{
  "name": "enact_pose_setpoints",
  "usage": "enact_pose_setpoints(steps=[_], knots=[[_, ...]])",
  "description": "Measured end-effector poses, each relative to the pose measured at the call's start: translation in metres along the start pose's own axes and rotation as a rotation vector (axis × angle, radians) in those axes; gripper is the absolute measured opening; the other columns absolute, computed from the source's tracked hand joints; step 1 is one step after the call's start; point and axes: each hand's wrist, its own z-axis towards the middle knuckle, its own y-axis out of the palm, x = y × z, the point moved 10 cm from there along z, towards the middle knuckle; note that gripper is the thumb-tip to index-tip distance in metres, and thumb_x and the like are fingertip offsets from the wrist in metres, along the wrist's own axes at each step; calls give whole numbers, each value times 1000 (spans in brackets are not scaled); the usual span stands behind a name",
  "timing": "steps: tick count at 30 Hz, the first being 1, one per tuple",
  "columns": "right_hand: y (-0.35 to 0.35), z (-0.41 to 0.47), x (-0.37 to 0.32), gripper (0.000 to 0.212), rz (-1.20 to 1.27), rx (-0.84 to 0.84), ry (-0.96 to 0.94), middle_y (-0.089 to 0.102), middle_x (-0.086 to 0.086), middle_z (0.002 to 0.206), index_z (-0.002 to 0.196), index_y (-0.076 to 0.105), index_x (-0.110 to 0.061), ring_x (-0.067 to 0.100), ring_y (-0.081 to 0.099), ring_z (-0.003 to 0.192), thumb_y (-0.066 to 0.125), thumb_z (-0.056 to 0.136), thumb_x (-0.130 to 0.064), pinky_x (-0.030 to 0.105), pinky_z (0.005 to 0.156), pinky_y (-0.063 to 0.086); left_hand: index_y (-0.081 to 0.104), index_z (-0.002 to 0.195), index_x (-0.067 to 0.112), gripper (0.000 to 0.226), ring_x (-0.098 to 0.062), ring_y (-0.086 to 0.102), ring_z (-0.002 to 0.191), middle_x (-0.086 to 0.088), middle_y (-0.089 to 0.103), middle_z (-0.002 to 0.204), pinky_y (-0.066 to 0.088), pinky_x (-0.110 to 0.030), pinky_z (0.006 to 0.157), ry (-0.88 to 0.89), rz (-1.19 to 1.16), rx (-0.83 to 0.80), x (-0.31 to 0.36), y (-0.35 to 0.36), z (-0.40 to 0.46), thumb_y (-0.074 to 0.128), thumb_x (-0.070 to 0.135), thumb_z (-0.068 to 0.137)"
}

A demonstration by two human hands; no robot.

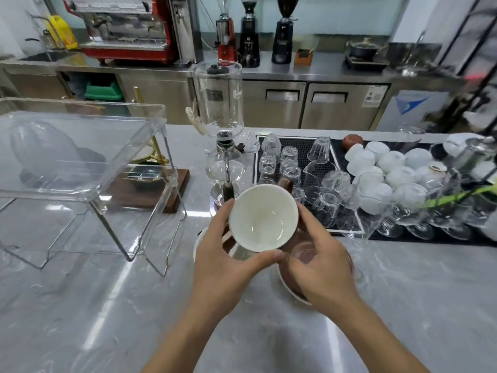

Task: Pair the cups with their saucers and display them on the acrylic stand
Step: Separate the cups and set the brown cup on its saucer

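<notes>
While both hands curled round the cream-lined cup [263, 218], left hand [223, 262] at its near rim and right hand [320, 267] opposite, it hung above what seemed a brown saucer [304, 255]. Pairing was underway; seating it precedes carrying to the acrylic stand [80, 168].

Your left hand [217, 254] and right hand [320, 265] hold the cup [263, 218] above two saucers [293, 289] at the counter's [107, 305] middle. The acrylic stand [80, 168] sits toward the left edge, the syphon brewer [224, 146] behind the cup, and the mat of glasses [304, 179] toward the right edge.
</notes>
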Motion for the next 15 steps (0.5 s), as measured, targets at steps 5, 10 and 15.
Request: enact_pose_setpoints(steps=[5, 10, 15], knots=[[-31, -13, 39, 82, 61, 44, 102, 68, -21, 126, 140, 49, -49, 3, 63, 121, 77, 70, -19, 34, 104, 51, 55, 139, 39, 98, 2, 58, 124, 24, 64, 131, 51, -35, 107, -23, -26, -111, -5, 52, -4, 98, 38, 50], [-49, -21, 70, 84, 48, 7, 154, 63, -33, 127, 138, 46, -50, -9, 57, 123, 72, 77, 2, 8, 100, 45, 52, 145, 27, 113, 7, 55, 125, 20, 60, 138, 51, -32, 107, -90, -66, -201, -21, 86, -5, 94, 50, 43], [-55, -20, 92, 70, 14, -57, 187, 61, -30, 133, 149, 43, -36, -7, 53, 127, 63, 87, -12, 26, 107, 44, 49, 147, 28, 118, 1, 51, 132, 24, 55, 141, 46, -41, 112, -139, -57, -234, -38, 105, -3, 93, 50, 40]])
